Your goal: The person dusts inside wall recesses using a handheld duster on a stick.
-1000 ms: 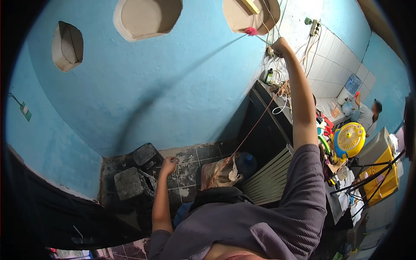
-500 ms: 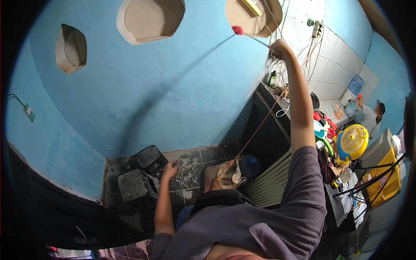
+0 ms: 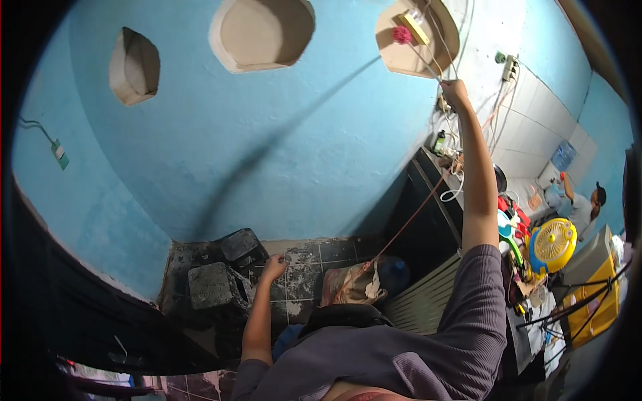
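Note:
My right hand (image 3: 455,93) is raised high on the right, its fingers wrapped round the thin stick of a duster (image 3: 401,35) with a round pink-red tuft. The tuft overlaps the rightmost wall niche (image 3: 394,59), beside a yellow block-shaped thing (image 3: 414,30) hung with cords. Low in front of me hangs my left hand (image 3: 274,267), fingers loosely bent and apart, with nothing visible in it. Near it, on the dark tiled floor, are two dark, block-like things (image 3: 242,247), (image 3: 215,286).
Two more niches (image 3: 267,33) open in the blue wall (image 3: 301,154). A dark cabinet (image 3: 428,194) stands right, with a bottle (image 3: 439,142) and cords above. A sack (image 3: 351,284) and water jug (image 3: 393,273) sit below. Further right are a yellow fan (image 3: 553,244) and another person (image 3: 582,210).
The duster's tuft has moved up from the niche's lower edge to inside its outline. My view has shifted, so the wall and cabinet sit further right. The left hand still hangs low.

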Motion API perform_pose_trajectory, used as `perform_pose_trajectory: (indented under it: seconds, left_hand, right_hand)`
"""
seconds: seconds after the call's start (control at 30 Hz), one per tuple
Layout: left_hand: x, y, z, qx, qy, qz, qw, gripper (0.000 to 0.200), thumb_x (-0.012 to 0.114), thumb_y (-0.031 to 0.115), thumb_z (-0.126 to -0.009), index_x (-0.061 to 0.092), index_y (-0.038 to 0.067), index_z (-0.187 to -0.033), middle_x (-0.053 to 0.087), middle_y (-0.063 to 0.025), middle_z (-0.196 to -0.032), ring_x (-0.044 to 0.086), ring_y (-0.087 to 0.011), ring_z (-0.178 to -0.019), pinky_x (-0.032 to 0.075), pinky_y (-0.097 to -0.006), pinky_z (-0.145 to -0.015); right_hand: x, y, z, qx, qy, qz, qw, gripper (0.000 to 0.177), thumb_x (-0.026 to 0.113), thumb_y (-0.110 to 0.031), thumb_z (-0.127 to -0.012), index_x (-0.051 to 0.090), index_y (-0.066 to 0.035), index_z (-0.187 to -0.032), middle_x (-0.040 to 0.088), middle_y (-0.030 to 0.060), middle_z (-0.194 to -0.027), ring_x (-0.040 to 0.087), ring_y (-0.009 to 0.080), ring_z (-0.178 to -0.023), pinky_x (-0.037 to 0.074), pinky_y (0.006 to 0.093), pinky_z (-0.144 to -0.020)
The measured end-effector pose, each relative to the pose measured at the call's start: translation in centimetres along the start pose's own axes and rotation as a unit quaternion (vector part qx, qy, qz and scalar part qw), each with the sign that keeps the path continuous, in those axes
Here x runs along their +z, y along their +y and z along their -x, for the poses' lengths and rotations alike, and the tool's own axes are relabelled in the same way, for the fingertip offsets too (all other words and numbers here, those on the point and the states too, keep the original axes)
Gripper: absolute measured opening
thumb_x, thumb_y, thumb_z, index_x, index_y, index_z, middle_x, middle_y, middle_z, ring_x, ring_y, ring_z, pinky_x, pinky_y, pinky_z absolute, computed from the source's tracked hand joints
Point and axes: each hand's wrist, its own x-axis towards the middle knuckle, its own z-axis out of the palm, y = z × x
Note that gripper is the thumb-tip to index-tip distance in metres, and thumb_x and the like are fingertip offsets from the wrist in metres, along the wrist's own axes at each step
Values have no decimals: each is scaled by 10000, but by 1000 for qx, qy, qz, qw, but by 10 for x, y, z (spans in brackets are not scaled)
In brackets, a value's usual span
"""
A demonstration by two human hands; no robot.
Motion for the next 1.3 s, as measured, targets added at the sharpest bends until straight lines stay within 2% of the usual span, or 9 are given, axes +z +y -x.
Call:
perform_pose_trajectory:
  seconds: [0.07,0.13,0.3,0.5,0.7,0.93,1.03,1.17,1.3]
  left_hand:
    - [-6,8,3,-19,-34,1,999,418,551,245,-778,516,-4,-1112,498,-194,-1151,471,-309,-1080,372,-366,-890]
    - [-5,1,3,-6,-21,3,1000,423,551,249,-777,514,-2,-1116,499,-188,-1153,471,-306,-1080,371,-375,-892]
    - [-2,-6,-3,-30,-20,-10,999,434,544,272,-776,514,9,-1120,503,-178,-1151,475,-309,-1072,380,-378,-889]
    - [-5,11,5,-38,-28,0,999,431,548,246,-783,501,-6,-1130,501,-185,-1152,471,-309,-1077,372,-370,-891]
    - [1,-3,0,-28,-24,-14,999,408,545,293,-780,530,54,-1111,509,-160,-1149,476,-300,-1070,383,-373,-888]
    - [-1,-13,5,-82,-24,8,996,404,553,280,-774,533,43,-1101,524,-164,-1125,493,-305,-1047,393,-375,-870]
    - [2,-19,0,-70,-16,37,997,401,551,275,-775,533,44,-1103,528,-168,-1117,497,-307,-1040,396,-374,-865]
    - [-5,-1,3,-63,-26,9,998,411,545,224,-799,492,-3,-1137,502,-169,-1156,488,-290,-1057,394,-357,-858]
    - [-1,-3,6,-90,-41,4,995,421,553,228,-790,493,-2,-1138,506,-172,-1150,489,-295,-1056,396,-361,-855]
  right_hand:
    - [11,8,1,130,-85,36,987,305,601,-257,-754,609,42,-697,521,88,-500,467,153,-431,381,342,-421]
    - [3,29,6,-17,-113,170,979,382,625,-311,-725,595,70,-701,552,164,-555,529,198,-515,422,390,-512]
    - [-36,-17,34,62,9,192,979,340,567,-220,-726,557,120,-748,562,316,-748,587,403,-707,447,401,-590]
    - [-48,-55,58,128,-130,-95,979,190,562,-150,-768,640,19,-804,511,52,-490,442,133,-378,345,270,-379]
    - [-7,34,23,64,-40,64,995,268,563,-207,-737,621,54,-741,557,211,-553,571,265,-482,436,342,-485]
    - [-35,-17,46,108,-75,-132,982,204,510,-135,-808,650,6,-764,472,20,-459,329,75,-318,231,252,-319]
    - [-5,41,21,101,3,92,991,306,598,-254,-718,609,49,-756,600,241,-711,616,274,-632,459,355,-540]
    - [-30,-31,64,142,-141,-24,979,172,586,-146,-743,629,16,-783,530,70,-521,468,163,-402,373,299,-382]
    - [-46,-32,36,38,-59,-160,985,168,554,-136,-800,654,-20,-869,484,1,-468,379,64,-363,290,247,-335]
